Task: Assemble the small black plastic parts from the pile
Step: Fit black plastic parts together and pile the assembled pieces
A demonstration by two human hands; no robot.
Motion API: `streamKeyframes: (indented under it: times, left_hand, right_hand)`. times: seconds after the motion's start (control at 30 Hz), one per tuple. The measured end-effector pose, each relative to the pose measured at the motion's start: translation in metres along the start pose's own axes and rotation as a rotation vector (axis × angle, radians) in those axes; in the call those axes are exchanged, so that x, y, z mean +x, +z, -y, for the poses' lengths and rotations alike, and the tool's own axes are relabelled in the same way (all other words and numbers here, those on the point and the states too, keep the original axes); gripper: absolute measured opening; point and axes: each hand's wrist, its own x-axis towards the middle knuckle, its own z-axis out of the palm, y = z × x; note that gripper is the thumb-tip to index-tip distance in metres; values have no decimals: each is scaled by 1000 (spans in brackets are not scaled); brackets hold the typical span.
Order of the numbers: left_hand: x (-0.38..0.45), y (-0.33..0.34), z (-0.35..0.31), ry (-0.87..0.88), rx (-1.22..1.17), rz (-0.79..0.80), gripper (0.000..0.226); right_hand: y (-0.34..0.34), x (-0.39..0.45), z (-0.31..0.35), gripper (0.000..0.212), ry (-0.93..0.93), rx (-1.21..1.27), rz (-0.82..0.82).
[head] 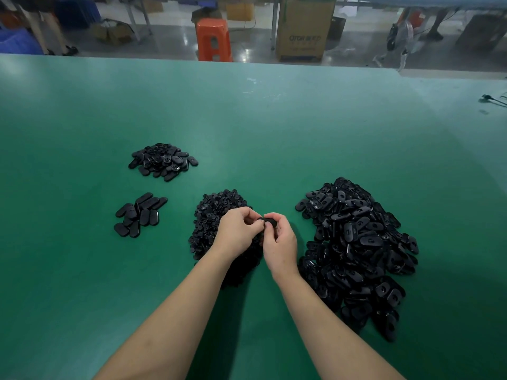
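Both hands pinch one oval black part (267, 220) between them: left hand (237, 229), right hand (279, 242), grip clamped. Directly beneath lies the small-piece pile (211, 215). Right of grip: big oval pile (356, 250), most work likely left. Left of grip: row of ovals (138, 215), likely finished; farther pile (163, 161). Green desk (274, 119); nothing obstructs.

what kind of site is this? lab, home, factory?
Most likely a factory assembly floor. A wide green-matted workbench carries sorted heaps of identical black plastic parts, the largest pile at right. Beyond the bench stand a cardboard carton and an orange plastic stool on a concrete floor.
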Motion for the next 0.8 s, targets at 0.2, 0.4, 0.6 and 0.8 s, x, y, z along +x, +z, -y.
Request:
streamKeyframes:
  times: [0.2, 0.4, 0.6, 0.8]
  left_hand:
    - [0, 2, 1, 0, 30, -22, 7]
    - [0, -3, 0, 25, 22, -2, 6]
    - [-2, -7, -4, 50, 63, 21, 8]
    - [-6, -10, 0, 40, 52, 29, 11]
  right_hand:
    - [0, -1, 0, 31, -2, 10, 8]
    - [0, -1, 0, 26, 9, 19, 8]
    - [-2, -1, 1, 18, -2, 26, -1]
    - [-2, -1, 1, 10, -15, -13, 31]
